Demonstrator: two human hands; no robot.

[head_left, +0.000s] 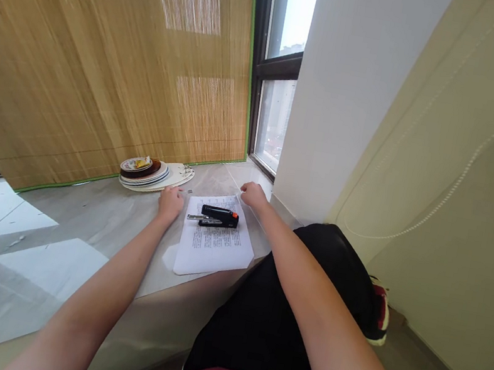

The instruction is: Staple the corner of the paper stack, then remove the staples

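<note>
A stack of printed paper sheets lies on the marble sill in front of me. A black stapler with an orange tab rests on top of the sheets. My left hand sits at the top left corner of the paper with its fingers curled, knuckles up. My right hand is at the top right corner, fingers curled down onto the paper's edge. Whether either hand pinches the sheets is hidden by the knuckles.
A pile of plates stands on the sill just beyond my left hand. A bamboo blind hangs behind it and a window shows at the right. My black-clad leg and a shoe lie below the sill's edge.
</note>
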